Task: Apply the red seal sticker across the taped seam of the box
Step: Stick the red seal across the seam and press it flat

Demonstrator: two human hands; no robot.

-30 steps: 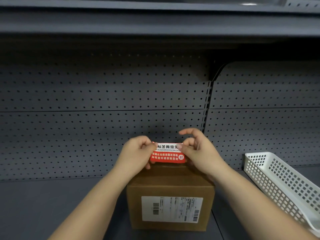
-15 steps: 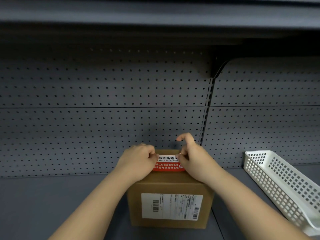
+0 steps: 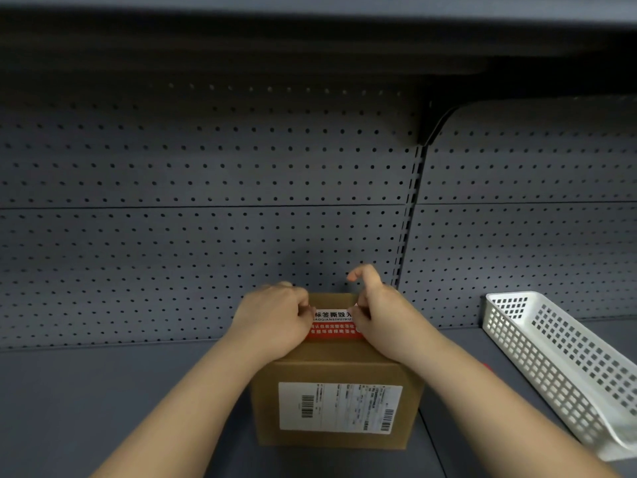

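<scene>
Two hands at work on one box, as I read it from my remote seat. Biggest thing in view: grey pegboard shelving (image 3: 206,201) as the backdrop, with its shelf deck (image 3: 86,391) carrying everything. On the deck at right lies a white perforated basket (image 3: 558,360), well apart from the box. Centre: brown cardboard box (image 3: 336,367), upright, a white shipping label (image 3: 339,407) on its near face. On the box top lies the red seal sticker (image 3: 332,326), white band with black characters above, red band below; whether it crosses the taped seam I cannot tell, since the seam is not visible. Left hand (image 3: 275,319) is curled, fingers closed on the sticker's left end. Right hand (image 3: 382,315) pinches the right end, its forefinger (image 3: 362,274) raised and hooked free.
</scene>
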